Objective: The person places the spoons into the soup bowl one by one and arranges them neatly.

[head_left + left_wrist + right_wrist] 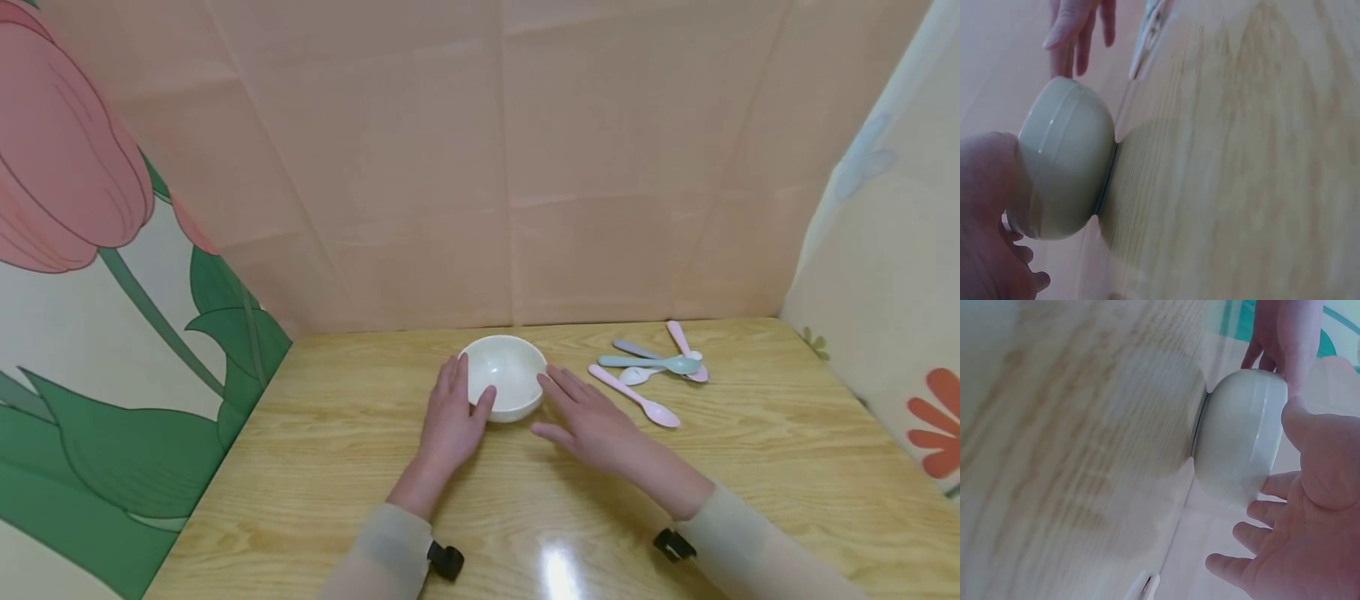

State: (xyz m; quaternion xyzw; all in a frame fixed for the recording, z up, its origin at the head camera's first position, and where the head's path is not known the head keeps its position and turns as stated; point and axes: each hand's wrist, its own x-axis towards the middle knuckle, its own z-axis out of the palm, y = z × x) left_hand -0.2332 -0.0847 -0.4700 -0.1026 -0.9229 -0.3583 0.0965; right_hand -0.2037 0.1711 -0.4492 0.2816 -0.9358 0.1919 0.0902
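Note:
A white bowl (507,375) stands upright on the wooden table, its inside facing up. My left hand (454,412) lies along the bowl's left side, fingers extended and thumb at the front of the rim. On the opposite side is my right hand (588,417), its fingers spread and fairly straight, with the fingertips right at the rim. The left wrist view shows the bowl's outer wall (1075,162) and its base at the tabletop. In the right wrist view, the fingers (1250,537) of my right hand reach toward the bowl's side, apart from one another.
Right of the bowl, a pink spoon (637,397) lies by itself. Behind it several spoons overlap in a loose pile, a mint-green spoon (648,362) on top. A pink cloth backdrop (375,192) rises at the table's (315,500) far edge, with printed panels at both sides.

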